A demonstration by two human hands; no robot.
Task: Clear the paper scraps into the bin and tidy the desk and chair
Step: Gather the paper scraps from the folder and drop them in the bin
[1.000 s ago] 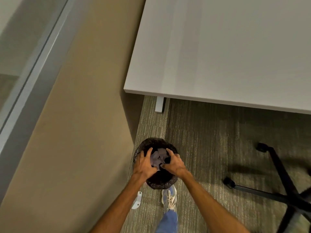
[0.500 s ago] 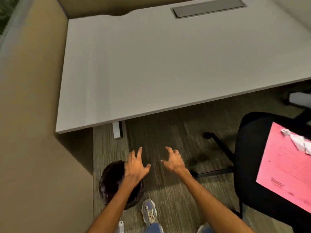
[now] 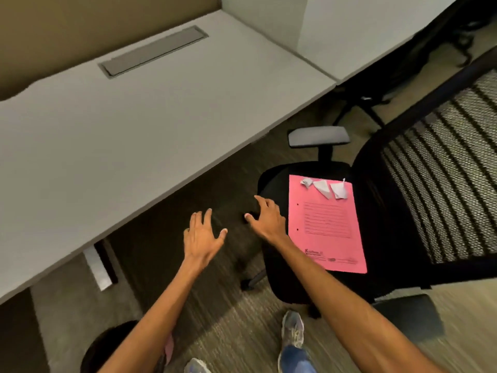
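Paper scraps [image 3: 324,187], three small white crumpled pieces, lie in a row along the far edge of a pink folder [image 3: 326,227], which rests flat on the black seat of an office chair [image 3: 277,179]. The chair stands to the right of the grey desk [image 3: 129,135], its mesh back [image 3: 441,173] toward the right of the view and a grey armrest [image 3: 318,136] just beyond the seat. The desk top carries only a long grey cable cover [image 3: 153,51] set into its far side; one white desk leg [image 3: 97,266] shows under the near edge. The left hand [image 3: 202,238] hovers over the carpet [image 3: 228,327] between desk and chair, fingers spread and holding nothing. The right hand [image 3: 267,218] is likewise spread and empty, reaching over the near left corner of the seat, just beside the folder's left edge and apart from the scraps. The dark round bin [image 3: 107,348] sits on the floor at the bottom left, partly hidden behind the left forearm, with something pink at its rim. Grey shoes [image 3: 293,331] and blue trouser legs show at the bottom edge.
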